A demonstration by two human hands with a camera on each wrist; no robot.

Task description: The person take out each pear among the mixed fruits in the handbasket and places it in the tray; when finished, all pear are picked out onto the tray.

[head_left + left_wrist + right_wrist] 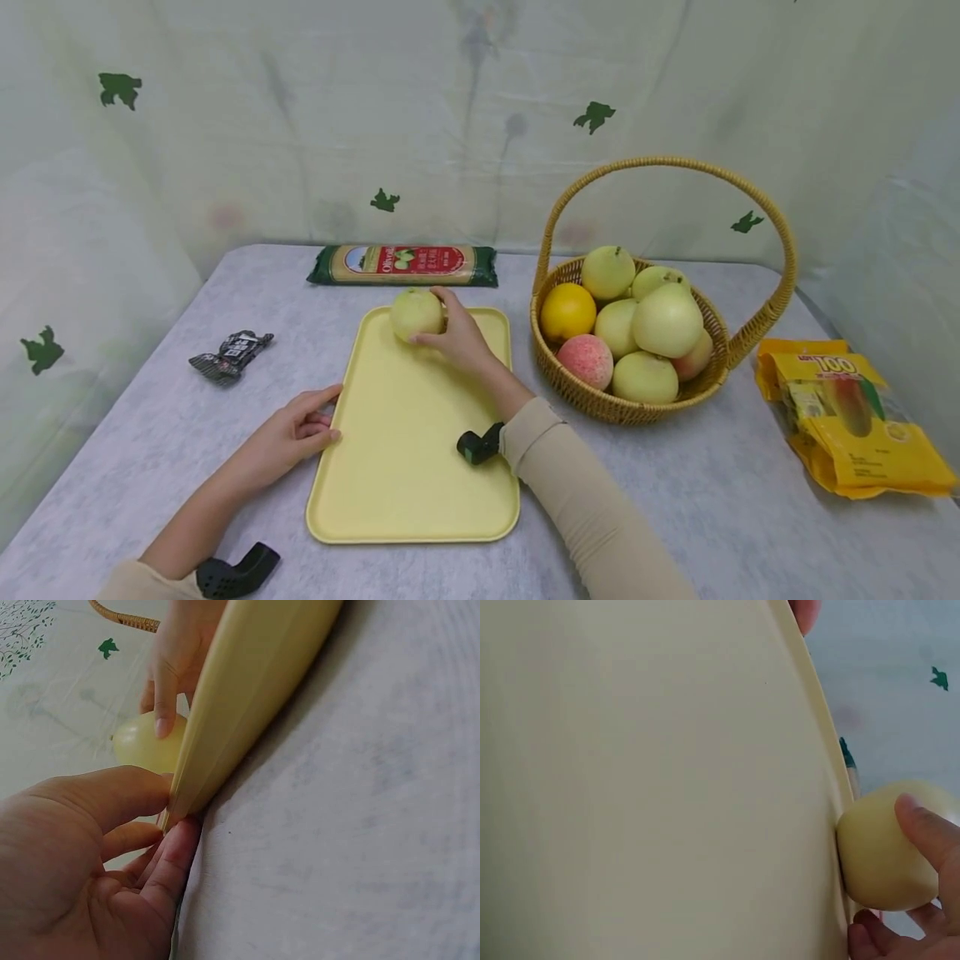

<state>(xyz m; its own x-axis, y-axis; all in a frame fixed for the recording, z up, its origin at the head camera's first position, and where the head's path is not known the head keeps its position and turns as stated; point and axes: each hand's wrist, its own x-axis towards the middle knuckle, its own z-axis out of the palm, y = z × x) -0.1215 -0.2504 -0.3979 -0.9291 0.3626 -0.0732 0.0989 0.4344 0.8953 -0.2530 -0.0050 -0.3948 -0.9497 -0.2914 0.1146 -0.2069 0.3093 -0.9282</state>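
Note:
A yellow rectangular tray [412, 450] lies lengthwise on the table. My left hand [288, 437] pinches its left rim, thumb on the edge and the other fingers curled lower down, as the left wrist view shows. At the tray's far left corner, my right hand [461, 337] holds a round pale green pear [415, 315]. Its thumb [922, 825] lies along the near side of the fruit, with the fingers round the far side. In the right wrist view the pear [885, 847] sits right at the tray's edge.
Right of the tray stands a wicker basket [577, 402] with a tall handle, holding several pears, a peach [587, 362] and an orange [567, 312]. A pasta packet [405, 265] lies behind the tray, a black wrapped packet [231, 356] to the left, a yellow candy bag [855, 417] far right.

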